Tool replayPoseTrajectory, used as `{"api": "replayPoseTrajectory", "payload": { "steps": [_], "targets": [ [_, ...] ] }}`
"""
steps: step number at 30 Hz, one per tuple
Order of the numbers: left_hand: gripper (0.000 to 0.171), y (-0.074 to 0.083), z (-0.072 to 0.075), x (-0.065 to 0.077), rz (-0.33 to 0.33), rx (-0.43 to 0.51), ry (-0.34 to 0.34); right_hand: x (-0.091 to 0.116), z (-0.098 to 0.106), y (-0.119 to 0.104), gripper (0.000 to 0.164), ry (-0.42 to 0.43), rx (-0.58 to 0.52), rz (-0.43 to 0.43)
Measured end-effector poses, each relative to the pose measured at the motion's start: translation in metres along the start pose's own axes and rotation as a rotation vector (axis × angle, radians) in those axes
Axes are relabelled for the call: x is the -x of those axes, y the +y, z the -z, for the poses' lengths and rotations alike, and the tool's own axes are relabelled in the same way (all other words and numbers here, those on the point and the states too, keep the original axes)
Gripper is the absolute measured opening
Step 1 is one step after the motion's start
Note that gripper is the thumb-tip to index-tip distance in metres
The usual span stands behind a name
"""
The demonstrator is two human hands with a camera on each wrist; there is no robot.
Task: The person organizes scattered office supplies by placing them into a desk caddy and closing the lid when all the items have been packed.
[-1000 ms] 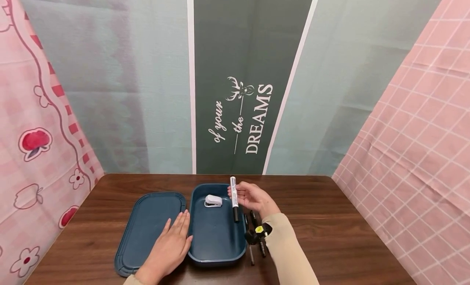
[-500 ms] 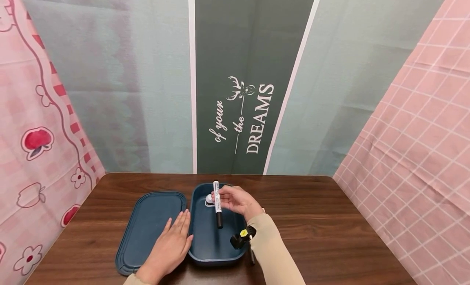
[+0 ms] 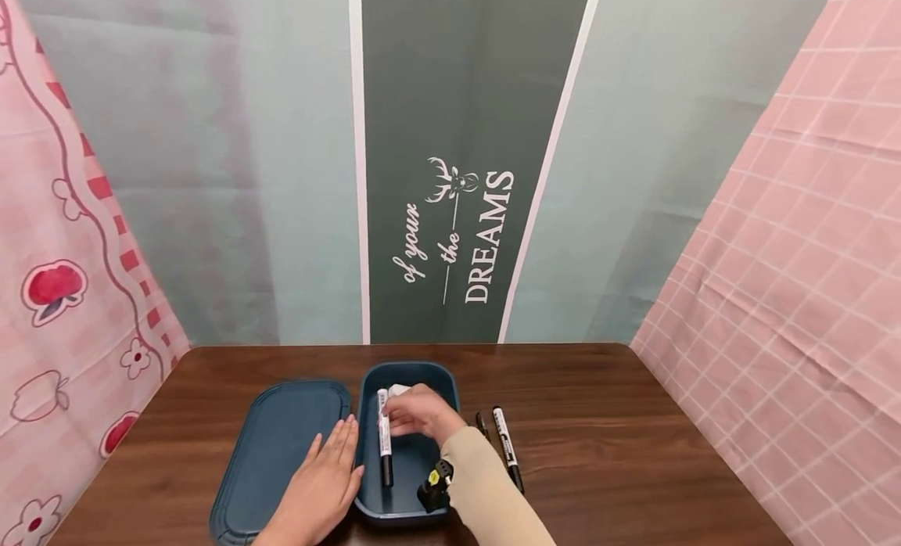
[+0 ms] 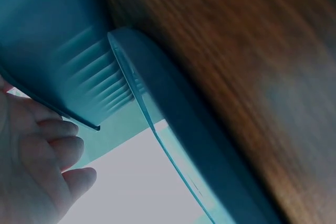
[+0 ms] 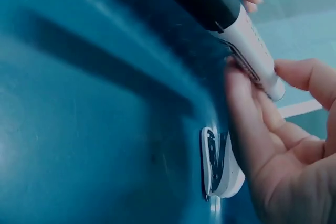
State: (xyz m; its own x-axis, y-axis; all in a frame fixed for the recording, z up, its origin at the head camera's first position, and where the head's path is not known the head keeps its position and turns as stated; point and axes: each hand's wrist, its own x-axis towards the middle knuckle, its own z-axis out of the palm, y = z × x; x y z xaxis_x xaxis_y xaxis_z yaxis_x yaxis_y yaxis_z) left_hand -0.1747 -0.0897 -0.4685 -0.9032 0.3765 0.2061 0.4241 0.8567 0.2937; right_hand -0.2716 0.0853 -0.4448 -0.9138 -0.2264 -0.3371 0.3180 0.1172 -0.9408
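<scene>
My right hand [image 3: 420,413] pinches a white marker with a black cap [image 3: 384,436] over the left side of a dark blue box [image 3: 411,518]. The cap end points toward me. In the right wrist view, thumb and fingers hold the marker [image 5: 252,45] by its white barrel, and its shadow falls on the box floor. A small white stapler [image 5: 223,166] lies inside the box, partly covered by the hand in the head view. My left hand [image 3: 320,479] has its fingers straight along the box's left wall [image 4: 79,72], overlapping the edge of the blue lid [image 3: 281,452].
The lid lies flat on the brown wooden table [image 3: 598,444], left of the box. Right of the box lie a white-and-black marker [image 3: 507,444] and a dark pen [image 3: 482,425], partly hidden by the right sleeve. Printed curtains [image 3: 303,178] stand behind and at both sides.
My right hand has carried the marker leftward and down, from the box's right side to its left side. Pens right of the box have come back into sight. The left hand stays at the wall.
</scene>
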Motion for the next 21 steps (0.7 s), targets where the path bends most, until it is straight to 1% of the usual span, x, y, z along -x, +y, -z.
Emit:
{"api": "replayPoseTrajectory", "payload": {
  "steps": [3, 5, 11, 15, 20, 21],
  "targets": [
    [0.057, -0.001, -0.001, 0.002, 0.002, -0.009, 0.003, 0.0, -0.009, -0.001, 0.011, 0.056, 0.091, -0.029],
    [0.057, -0.001, -0.001, 0.002, -0.004, -0.013, 0.01, 0.001, -0.014, -0.002, 0.009, 0.078, 0.136, -0.044],
    [0.058, -0.002, 0.0, 0.001, -0.016, -0.021, 0.027, 0.0, -0.024, -0.006, 0.006, 0.118, 0.221, -0.057],
    [0.058, -0.003, 0.0, 0.001, -0.012, -0.021, 0.021, -0.004, -0.03, -0.003, 0.011, 0.153, 0.283, -0.067],
    [0.058, -0.003, -0.001, 0.002, -0.015, -0.001, 0.007, -0.006, -0.036, 0.005, 0.021, 0.215, 0.386, -0.03],
    [0.057, -0.003, -0.001, 0.003, -0.016, 0.001, 0.007, -0.006, -0.037, 0.006, 0.02, 0.225, 0.406, -0.016]
  ]
}}
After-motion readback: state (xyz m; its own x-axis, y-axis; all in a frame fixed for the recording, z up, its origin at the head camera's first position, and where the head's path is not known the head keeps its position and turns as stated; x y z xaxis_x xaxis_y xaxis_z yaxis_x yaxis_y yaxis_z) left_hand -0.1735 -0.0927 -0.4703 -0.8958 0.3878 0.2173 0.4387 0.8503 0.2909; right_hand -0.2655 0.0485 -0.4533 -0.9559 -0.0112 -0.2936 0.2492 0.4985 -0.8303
